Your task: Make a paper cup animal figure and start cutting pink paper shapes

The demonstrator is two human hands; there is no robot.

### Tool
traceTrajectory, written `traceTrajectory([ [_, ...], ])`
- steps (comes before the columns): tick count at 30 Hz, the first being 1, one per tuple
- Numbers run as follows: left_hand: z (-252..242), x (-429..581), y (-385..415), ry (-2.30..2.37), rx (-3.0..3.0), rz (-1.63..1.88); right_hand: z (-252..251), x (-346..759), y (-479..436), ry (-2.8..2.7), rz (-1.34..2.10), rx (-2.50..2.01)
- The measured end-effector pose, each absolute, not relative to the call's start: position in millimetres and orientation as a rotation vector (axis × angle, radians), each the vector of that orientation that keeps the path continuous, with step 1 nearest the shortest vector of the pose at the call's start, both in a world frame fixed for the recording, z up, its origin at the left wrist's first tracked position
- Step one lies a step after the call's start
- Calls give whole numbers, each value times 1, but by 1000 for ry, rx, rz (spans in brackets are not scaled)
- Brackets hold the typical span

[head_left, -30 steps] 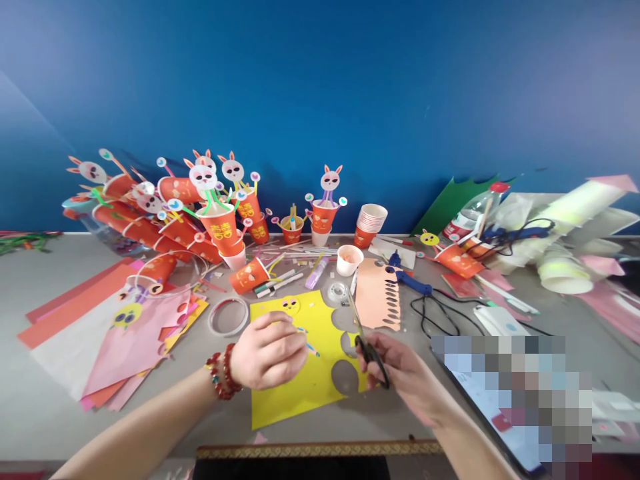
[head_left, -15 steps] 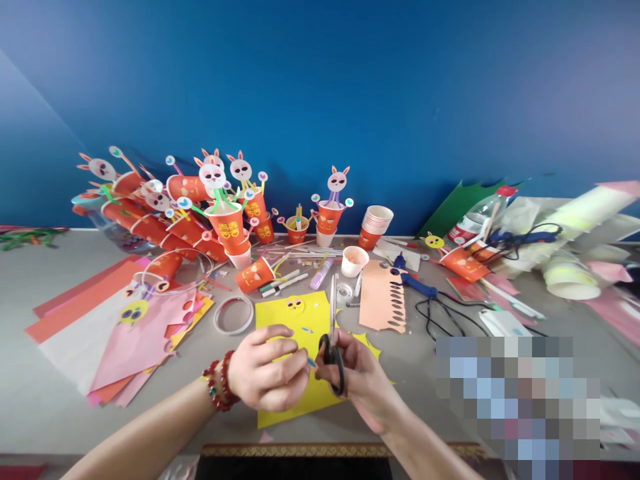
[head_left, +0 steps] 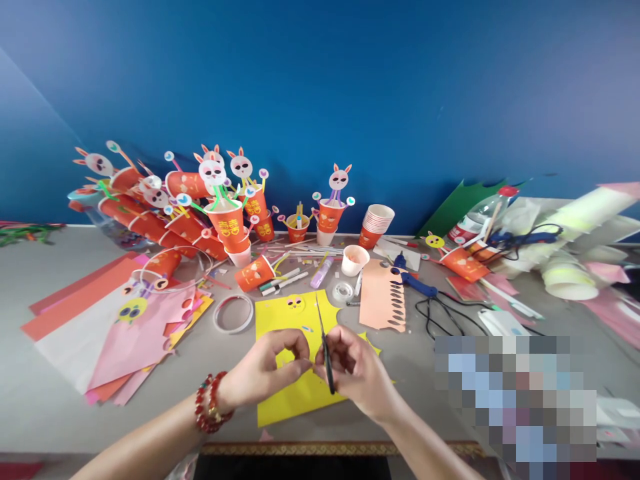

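Holding scissors in the right hand, over the yellow sheet on the worktop; pinching fingers of the left hand together alongside (gripping what, cannot tell). Apparently at fingertip work rather than cutting; probably needing next a steady pinch, clear of the scissors.

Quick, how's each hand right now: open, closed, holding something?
Left hand: pinched closed above the yellow paper; whether it holds anything small cannot be told.
Right hand: holding the black-handled scissors.
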State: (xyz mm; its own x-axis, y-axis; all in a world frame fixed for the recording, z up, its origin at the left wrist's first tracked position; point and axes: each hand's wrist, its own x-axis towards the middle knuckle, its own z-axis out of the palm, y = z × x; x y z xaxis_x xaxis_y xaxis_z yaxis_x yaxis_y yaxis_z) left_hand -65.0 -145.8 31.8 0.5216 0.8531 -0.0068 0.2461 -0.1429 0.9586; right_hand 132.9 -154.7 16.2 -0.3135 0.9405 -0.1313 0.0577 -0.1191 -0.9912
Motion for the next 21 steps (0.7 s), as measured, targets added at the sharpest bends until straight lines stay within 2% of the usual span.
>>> traceTrajectory([
  [13,25,-56,-148,977,1504,768,10,135,-153,-1370,1478,-1148],
  [21,27,-52,-148,775,1143,1012,-6,144,-181,-1353,1736,-933],
])
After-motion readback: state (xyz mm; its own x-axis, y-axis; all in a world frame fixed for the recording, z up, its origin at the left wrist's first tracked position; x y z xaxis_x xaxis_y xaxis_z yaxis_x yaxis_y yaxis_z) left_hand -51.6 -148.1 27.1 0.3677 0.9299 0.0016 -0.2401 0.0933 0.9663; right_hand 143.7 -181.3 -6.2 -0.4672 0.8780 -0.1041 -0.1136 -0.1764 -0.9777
